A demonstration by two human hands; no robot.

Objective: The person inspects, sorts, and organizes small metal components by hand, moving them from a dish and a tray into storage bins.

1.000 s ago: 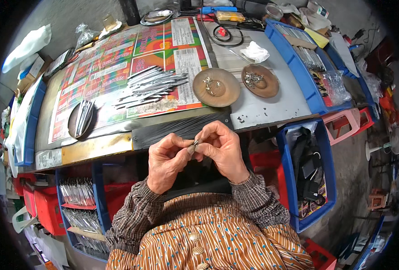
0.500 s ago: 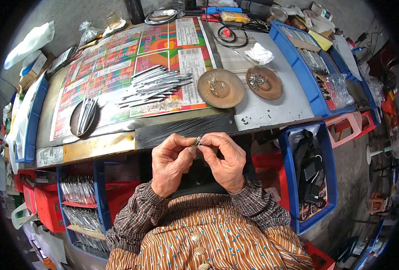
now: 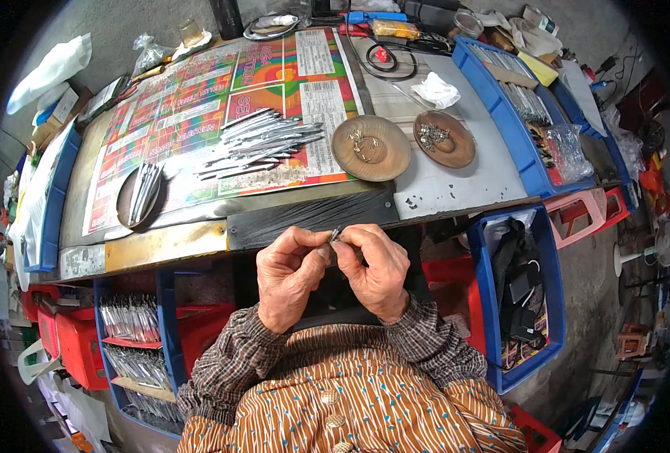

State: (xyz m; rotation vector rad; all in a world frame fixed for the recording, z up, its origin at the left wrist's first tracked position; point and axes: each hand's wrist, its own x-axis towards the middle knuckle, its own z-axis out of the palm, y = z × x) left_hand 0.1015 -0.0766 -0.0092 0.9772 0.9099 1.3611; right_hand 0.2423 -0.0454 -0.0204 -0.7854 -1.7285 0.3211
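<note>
drawn slightly back from the worktable (image 3: 463,181) since a second earlier, the right hand (image 3: 376,273) met the left hand (image 3: 286,279), both pinched closed on a small dark piece (image 3: 335,233). it sat between them, seen against the worktable's near edge, well apart from the heaped silvery rods (image 3: 259,143).

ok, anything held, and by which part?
A small metallic piece, pinched by the left hand and the right hand; the gripped part is too small to tell.

A grey wall (image 3: 157,21) rises behind the worktable (image 3: 467,177); grey floor (image 3: 580,294) and a pink plastic stool (image 3: 599,208) show rightward.
</note>
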